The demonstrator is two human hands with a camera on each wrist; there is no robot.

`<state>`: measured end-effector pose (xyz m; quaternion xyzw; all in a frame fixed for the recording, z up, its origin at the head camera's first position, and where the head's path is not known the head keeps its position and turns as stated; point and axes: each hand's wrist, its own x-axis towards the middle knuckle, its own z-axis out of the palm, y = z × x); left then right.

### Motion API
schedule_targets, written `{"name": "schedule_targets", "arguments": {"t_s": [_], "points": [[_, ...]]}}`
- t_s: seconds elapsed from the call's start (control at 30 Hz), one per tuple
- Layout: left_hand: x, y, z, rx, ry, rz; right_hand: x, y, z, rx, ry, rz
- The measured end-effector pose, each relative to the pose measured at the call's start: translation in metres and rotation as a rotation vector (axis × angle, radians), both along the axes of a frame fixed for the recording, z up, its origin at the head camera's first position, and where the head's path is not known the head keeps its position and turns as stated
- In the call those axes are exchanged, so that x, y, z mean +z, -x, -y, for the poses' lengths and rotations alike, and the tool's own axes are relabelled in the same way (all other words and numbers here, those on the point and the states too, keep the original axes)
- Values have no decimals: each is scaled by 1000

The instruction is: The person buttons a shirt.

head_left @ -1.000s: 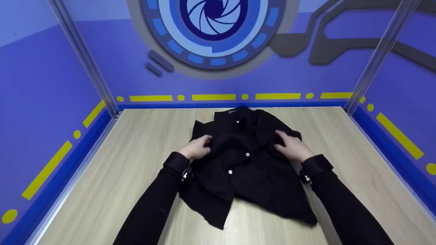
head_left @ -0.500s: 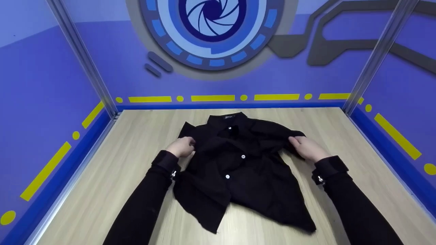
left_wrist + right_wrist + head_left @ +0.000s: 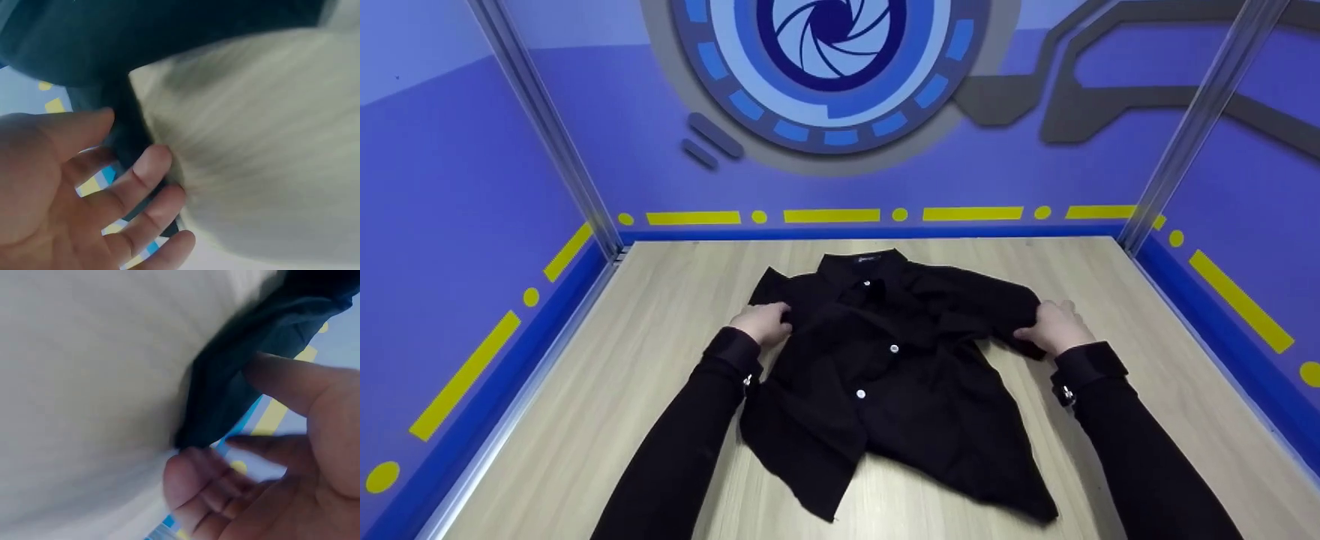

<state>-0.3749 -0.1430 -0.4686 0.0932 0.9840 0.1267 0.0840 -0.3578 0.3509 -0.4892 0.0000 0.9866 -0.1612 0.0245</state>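
A black short-sleeved shirt (image 3: 930, 420) with white buttons lies front up, its collar (image 3: 866, 262) toward the back wall. In the head view my left hand (image 3: 763, 322) is at the sleeve on the left. The left wrist view shows that thumb and the loosely bent fingers (image 3: 152, 169) spread apart against dark cloth. My right hand (image 3: 1059, 328) touches the end of the other sleeve (image 3: 997, 300), which reaches out to the right. In the right wrist view a gap shows between thumb and fingers beside the sleeve's edge. The shirt front is wrinkled, its hem uneven.
The shirt lies on a light wood-grain table (image 3: 660, 300). Blue panels with yellow dashes (image 3: 831, 216) stand behind and at both sides, joined by metal posts (image 3: 1174, 150). Dark sleeves and wrist straps (image 3: 1091, 365) cover both forearms.
Both hands have moved outward from the shirt's body to its sleeves. The right sleeve has been drawn out to the right and lies straighter. The collar has shifted slightly left and nearer.
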Motion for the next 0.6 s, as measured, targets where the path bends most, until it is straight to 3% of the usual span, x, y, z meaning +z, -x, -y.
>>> {"name": "schedule_targets", "arguments": {"t_s": [0.13,0.3,0.6], "points": [[0,-3,1,31,-14,-43,1,-2,-9,-52,85,64],[-4,-3,-2,78,-10,-116,-4,3,-24,-62,233,132],[-10,1,-3,133,-49,-91,-11,9,-29,10,468,4]]}}
